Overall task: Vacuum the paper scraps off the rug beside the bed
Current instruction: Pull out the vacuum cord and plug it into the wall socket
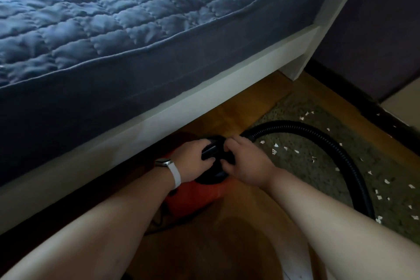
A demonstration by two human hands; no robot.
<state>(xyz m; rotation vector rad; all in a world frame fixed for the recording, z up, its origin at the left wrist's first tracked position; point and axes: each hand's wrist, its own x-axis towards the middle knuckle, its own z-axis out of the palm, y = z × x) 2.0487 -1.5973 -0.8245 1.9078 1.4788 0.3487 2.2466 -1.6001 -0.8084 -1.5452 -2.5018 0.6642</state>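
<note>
Our left hand (195, 161) and right hand (248, 167) both curl, it seems, round the black handle (210, 151) atop the red vacuum (197, 198). The paper scraps (276, 145) lie rightward, strewn across the rug (295, 109) toward its far edge, nearer the right hand.

Left hand (192, 159) and right hand (246, 164) grip vacuum handle (210, 151).
</note>
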